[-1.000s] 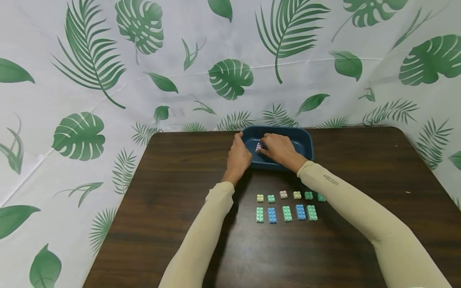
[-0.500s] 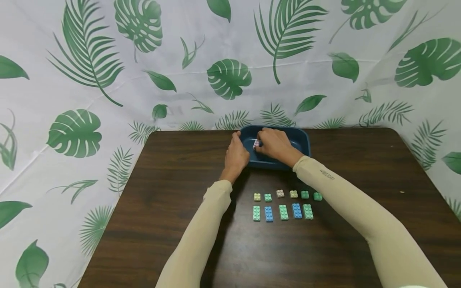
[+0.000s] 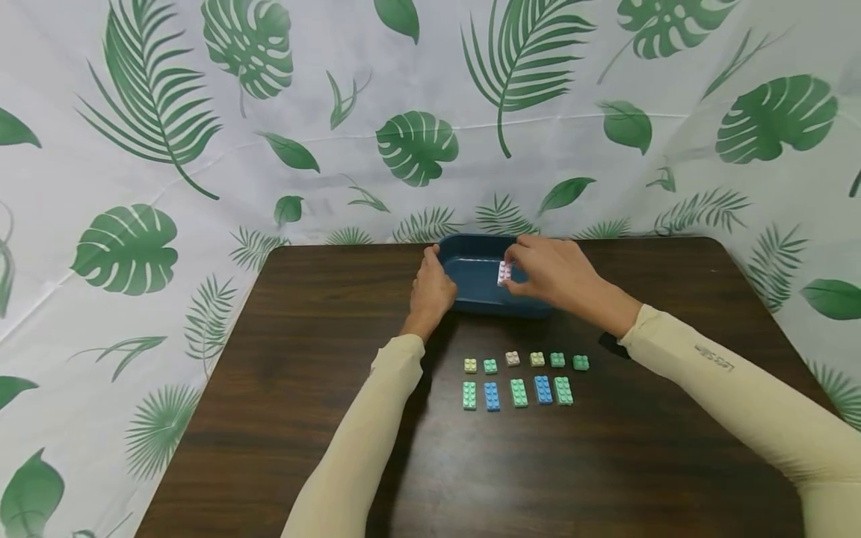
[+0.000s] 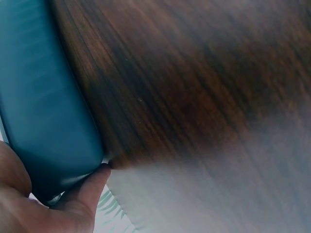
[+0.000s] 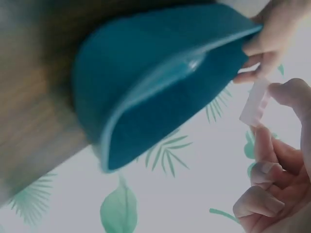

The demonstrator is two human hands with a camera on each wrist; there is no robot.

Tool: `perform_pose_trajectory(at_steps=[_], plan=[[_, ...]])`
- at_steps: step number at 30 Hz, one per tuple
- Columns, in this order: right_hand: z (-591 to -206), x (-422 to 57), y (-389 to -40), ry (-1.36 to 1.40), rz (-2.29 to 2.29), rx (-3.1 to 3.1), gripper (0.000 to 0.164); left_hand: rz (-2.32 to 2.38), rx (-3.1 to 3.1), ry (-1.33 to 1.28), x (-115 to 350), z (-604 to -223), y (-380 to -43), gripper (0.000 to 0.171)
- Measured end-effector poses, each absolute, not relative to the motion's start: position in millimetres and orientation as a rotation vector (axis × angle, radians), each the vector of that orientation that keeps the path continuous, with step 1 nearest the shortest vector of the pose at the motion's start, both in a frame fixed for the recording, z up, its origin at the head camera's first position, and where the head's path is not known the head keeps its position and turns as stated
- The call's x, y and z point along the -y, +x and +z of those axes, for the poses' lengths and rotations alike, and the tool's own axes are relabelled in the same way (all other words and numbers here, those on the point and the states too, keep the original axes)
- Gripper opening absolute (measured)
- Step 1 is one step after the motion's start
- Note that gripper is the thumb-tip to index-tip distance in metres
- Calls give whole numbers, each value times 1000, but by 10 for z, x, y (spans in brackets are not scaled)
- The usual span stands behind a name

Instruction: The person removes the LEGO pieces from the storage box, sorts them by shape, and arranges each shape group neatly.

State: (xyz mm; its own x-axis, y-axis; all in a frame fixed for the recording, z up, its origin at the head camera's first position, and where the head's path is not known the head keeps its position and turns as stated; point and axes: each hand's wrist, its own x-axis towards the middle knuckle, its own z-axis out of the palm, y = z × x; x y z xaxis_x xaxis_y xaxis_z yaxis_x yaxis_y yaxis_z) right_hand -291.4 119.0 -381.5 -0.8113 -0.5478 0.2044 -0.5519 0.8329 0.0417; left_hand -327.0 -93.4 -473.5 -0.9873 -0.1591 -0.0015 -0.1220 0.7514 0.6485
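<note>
My right hand (image 3: 557,273) pinches a pale pink toy brick (image 3: 504,273) between thumb and fingers. In the head view the brick overlaps the inside of a dark blue tray (image 3: 471,278); in the right wrist view the same brick (image 5: 254,103) is up in the air, past the tray's rim. At the tray's left end, my left hand (image 3: 432,291) grips its wall, thumb and fingers around the corner in the left wrist view. The inside of the tray that shows has nothing in it.
Nearer on the dark wooden table (image 3: 303,388) lie two rows of bricks. Small square ones, such as a yellow brick (image 3: 470,365), form the far row. Longer green and blue bricks (image 3: 542,389) make up the near row. Leaf-print cloth (image 3: 336,172) hangs behind the table.
My right hand has lifted the pink brick from the tray's floor and moved to the right with it. My left hand stays on the tray. The head view has shifted slightly.
</note>
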Motion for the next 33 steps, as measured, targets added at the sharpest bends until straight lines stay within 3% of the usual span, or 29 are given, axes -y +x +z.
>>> perform_pose_trajectory(at_steps=[17,33], plan=[[-4075,-1953,-2099,993,96,2806,34,-1071,2912,260,991,-4728,-3258,59],[-4516,-2336,-1738,892,146,2966,37,-1053,2896,202,918,-4712,-3250,58]])
